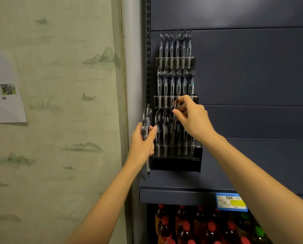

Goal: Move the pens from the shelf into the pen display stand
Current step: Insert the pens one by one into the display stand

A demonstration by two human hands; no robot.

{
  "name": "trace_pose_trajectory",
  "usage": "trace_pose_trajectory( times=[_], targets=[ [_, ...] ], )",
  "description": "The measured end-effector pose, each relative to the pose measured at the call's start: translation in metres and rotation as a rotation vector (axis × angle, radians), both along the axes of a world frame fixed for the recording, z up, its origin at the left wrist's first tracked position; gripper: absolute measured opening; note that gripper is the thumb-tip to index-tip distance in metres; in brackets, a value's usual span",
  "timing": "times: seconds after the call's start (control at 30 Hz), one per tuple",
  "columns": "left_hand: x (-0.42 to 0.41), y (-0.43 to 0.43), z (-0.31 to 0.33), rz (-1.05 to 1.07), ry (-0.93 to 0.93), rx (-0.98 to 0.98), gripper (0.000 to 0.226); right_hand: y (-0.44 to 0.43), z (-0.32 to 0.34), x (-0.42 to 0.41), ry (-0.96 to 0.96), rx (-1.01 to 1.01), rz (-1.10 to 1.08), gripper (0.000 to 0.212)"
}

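Black 3-tier pen display stand (176,163) on shelf back panel (252,67), tiers holding clear-barrel pens (175,81). L hand (143,143) grips pen bundle (147,118) beside stand; R hand (193,118) pinches single pen (173,125) at bottom tier.

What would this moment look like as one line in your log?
stage: loading lowest tier | left hand: holds spare pens | right hand: pinches single pen at display stand
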State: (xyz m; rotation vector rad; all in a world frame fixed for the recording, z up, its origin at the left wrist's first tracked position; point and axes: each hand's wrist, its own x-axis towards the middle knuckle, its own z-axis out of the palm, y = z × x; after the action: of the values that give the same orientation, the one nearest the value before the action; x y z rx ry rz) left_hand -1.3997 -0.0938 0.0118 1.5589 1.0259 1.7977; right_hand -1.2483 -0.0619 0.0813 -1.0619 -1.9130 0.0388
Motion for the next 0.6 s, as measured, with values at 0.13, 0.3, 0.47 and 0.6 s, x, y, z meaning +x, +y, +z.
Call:
trace_pose_trajectory(
  times=[0.13, 0.3, 0.47, 0.6],
  targets=[
    [0.002, -0.001, 0.001, 0.001, 0.008, -0.001, 0.011, -0.002, -0.014, -0.002, -0.104, -0.059, 0.005, 0.030],
    [0.004, -0.002, 0.002, -0.004, -0.002, -0.006, 0.012, -0.003, -0.021, -0.004, -0.068, -0.032, -0.028, 0.029],
    [0.007, -0.003, 0.001, -0.005, 0.001, -0.008, 0.013, -0.004, -0.019, -0.002, -0.059, 0.055, -0.077, 0.030],
    [0.012, -0.004, 0.002, -0.029, -0.021, -0.007, 0.012, -0.016, -0.001, -0.005, 0.060, 0.069, 0.072, 0.022]
  ],
)
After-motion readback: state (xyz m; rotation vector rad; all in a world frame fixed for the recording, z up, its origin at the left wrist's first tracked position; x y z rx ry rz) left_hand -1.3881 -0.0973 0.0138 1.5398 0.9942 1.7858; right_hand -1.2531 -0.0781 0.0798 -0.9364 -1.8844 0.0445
